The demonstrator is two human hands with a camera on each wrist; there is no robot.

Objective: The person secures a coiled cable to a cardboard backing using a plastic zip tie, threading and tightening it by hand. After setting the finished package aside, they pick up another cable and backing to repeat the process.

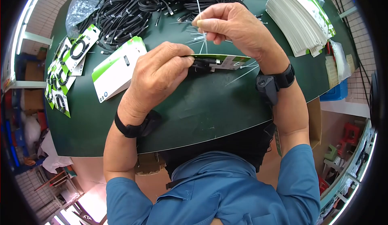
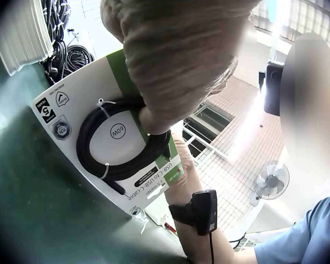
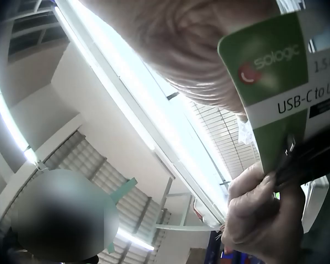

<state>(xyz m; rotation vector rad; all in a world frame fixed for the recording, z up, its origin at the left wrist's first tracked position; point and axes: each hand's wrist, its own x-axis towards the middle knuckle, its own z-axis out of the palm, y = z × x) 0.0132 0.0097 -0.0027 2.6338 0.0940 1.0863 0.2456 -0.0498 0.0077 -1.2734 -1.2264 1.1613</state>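
Observation:
My left hand (image 1: 159, 71) grips a green and white USB-C cable card (image 2: 49, 104) by its edge, holding it up over the table. A coiled black cable (image 2: 83, 146) lies against the card's printed face, with white ties round it at two places. Just beyond the card's upper edge, my right hand (image 1: 232, 24) pinches a thin white cable tie (image 1: 197, 0) between thumb and forefinger. The tie stands nearly upright, its small head at the top and its lower end close to the card. In the right wrist view, the left hand's fingers (image 3: 258, 203) press the cable to the card.
Loose white ties (image 1: 196, 37) lie behind the card. A heap of black cables (image 1: 121, 22) covers the table's far side. Cards with cables (image 1: 79, 51) and a card stack (image 1: 117, 73) sit at left, another tall card stack (image 1: 295, 22) at right. A plastic bag (image 1: 83, 6) lies far left.

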